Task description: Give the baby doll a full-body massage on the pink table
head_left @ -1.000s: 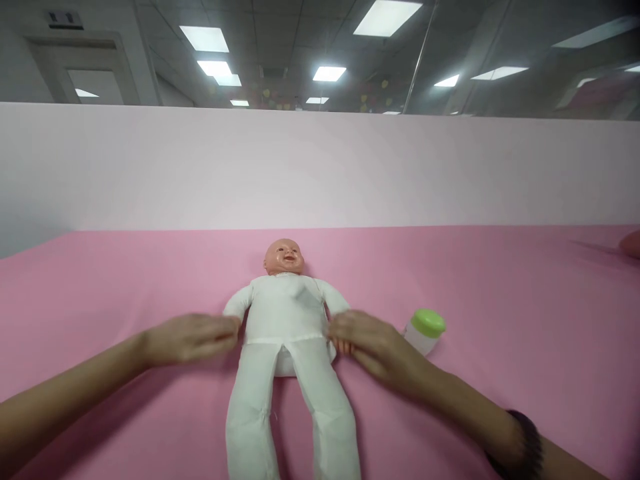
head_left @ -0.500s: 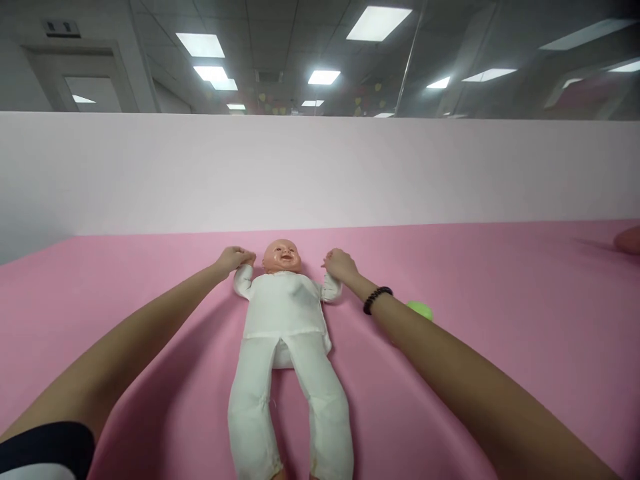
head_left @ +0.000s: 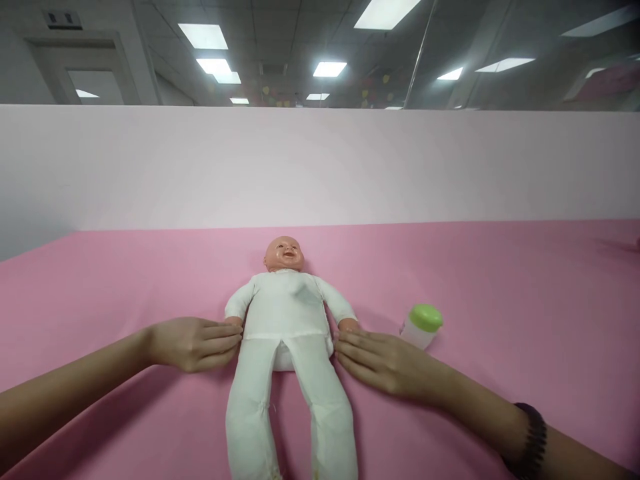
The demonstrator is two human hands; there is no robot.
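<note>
A baby doll (head_left: 286, 300) in white cloth lies on its back, head away from me, its arms down along its sides. My left hand (head_left: 195, 343) is closed around the doll's hand on the left, the fingers pressed together beside its hip. On the other side, my right hand (head_left: 377, 360) grips the doll's other hand, just below the white sleeve cuff. Both thumbs are mostly hidden. The doll's feet fall outside the bottom of the view.
Under the doll spreads a pink padded surface (head_left: 125, 287). A bottle with a green cap (head_left: 425, 320) lies to the right, beyond my right forearm. A white low wall (head_left: 320, 167) closes off the back, with glass above it.
Both my hands have brought the doll's arms down from beside its head to beside its hips. The bottle, mostly covered by my forearm before, now shows.
</note>
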